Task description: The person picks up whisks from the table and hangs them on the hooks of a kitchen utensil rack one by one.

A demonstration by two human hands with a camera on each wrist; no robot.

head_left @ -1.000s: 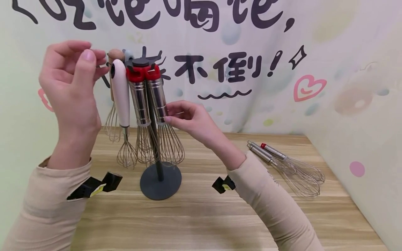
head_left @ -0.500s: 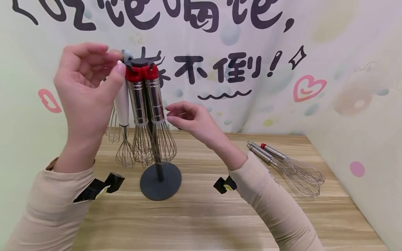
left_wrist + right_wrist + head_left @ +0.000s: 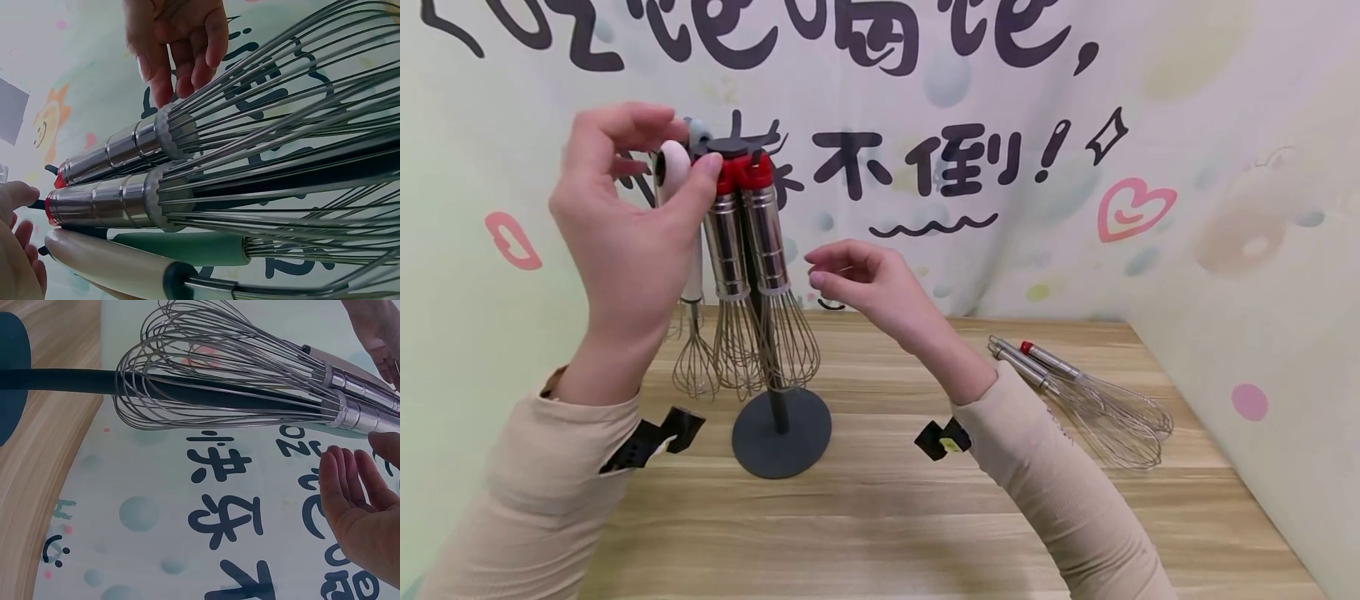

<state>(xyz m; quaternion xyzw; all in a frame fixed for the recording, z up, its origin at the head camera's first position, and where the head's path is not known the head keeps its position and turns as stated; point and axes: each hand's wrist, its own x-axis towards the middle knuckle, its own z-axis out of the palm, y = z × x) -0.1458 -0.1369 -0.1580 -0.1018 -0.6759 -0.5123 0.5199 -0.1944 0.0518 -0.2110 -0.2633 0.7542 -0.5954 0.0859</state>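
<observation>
A dark grey stand [image 3: 781, 421] carries several hanging whisks. Two have steel handles with red caps [image 3: 727, 242], one has a white handle [image 3: 673, 163], and one has a green handle [image 3: 187, 247]. My left hand [image 3: 647, 179] is raised at the top of the rack, thumb and curled fingers pinching the top of the white-handled whisk, thumb tip against a red cap. The right hand [image 3: 842, 275] hovers just right of the steel handles [image 3: 119, 150], fingers loosely curled, touching nothing. In the right wrist view the palm [image 3: 356, 506] faces the whisk wires [image 3: 212, 375].
Two steel whisks [image 3: 1086, 400] lie side by side on the wooden table [image 3: 880, 517] at the right, near the wall. A printed backdrop [image 3: 1075, 208] stands close behind the stand. Bare tabletop lies in front of the base.
My left hand moved right to the rack top and closed on the white whisk's end. The right hand let go of the steel handle and drew slightly away. The whisks swung left.
</observation>
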